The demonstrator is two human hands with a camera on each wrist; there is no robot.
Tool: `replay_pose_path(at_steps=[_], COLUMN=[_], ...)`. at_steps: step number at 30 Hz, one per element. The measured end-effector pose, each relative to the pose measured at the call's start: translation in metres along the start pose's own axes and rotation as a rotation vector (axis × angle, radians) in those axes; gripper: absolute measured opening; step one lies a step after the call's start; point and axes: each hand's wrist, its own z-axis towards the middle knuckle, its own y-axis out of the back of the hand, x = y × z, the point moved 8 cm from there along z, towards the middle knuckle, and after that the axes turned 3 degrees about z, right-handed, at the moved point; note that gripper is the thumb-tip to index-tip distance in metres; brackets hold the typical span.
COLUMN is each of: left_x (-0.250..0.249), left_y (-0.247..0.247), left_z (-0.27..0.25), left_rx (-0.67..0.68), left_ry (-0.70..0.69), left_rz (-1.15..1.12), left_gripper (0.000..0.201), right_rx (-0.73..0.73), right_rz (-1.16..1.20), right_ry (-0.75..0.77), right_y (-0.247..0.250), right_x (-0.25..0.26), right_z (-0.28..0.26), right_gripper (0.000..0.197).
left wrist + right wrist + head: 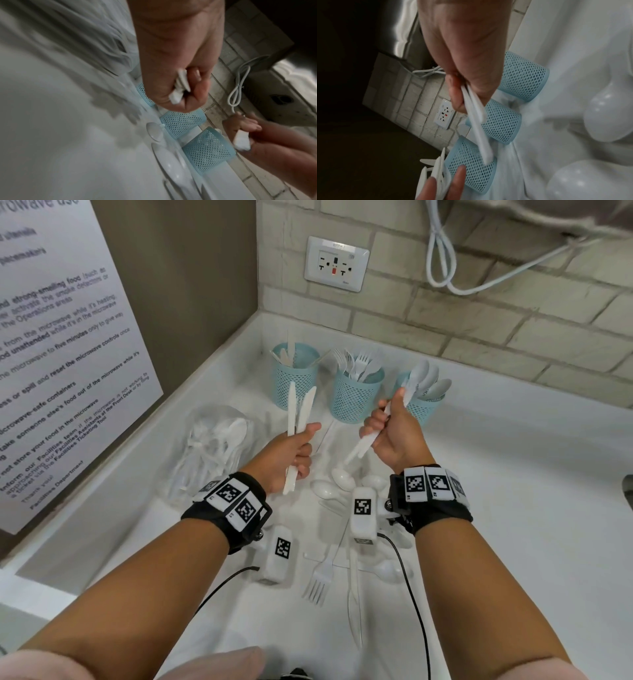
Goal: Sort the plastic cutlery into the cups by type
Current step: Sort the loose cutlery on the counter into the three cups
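Three blue mesh cups stand at the back: the left cup holds knives, the middle cup forks, the right cup spoons. My left hand grips a few white knives by their handles, blades up, just in front of the left cup. My right hand grips a bunch of spoons; their bowls reach the right cup's rim and their handles stick out below the fist. In the left wrist view the knife handle ends show inside the curled fingers.
Loose spoons, a fork and a knife lie on the white counter under my wrists. A clear bag of cutlery sits at the left by the wall. A wall socket and a white cable are behind the cups.
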Motion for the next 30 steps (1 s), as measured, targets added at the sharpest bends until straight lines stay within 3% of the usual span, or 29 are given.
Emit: replay_pose_path(at_steps=[4,7,12,17,24,30], left_x=[-0.002,-0.001,0.001,0.002,0.005,0.003], left_y=[-0.003,-0.008,-0.016,-0.018,-0.025,-0.026], left_z=[-0.003,-0.007,-0.008,-0.008,-0.017,-0.018], left_rx=[0.005,0.074,0.139,0.206,0.385,0.333], left_ry=[-0.020,0.006,0.037,0.048,0.071,0.023], left_rz=[0.094,0.113,0.176,0.220,0.236,0.403], left_gripper=[0.016,0.023,0.036,0.052,0.030,0.015], right_rx=[0.052,0.047,0.030,0.021,0.129,0.115], right_rz=[-0.251,-0.263,-0.565,-0.502,-0.344,-0.294], right_ry=[-0.018,-0.052,-0.056,-0.063,-0.089,-0.077], right_y=[-0.005,-0.006,-0.007,-0.010,-0.009,-0.004], right_x=[-0.008,-0.014,-0.021,-0.019,-0.016,-0.007], right_z=[-0.003,-0.004,-0.003,-0.003,-0.005,-0.004], right_gripper=[0.002,0.010,0.008,0.014,0.018,0.018])
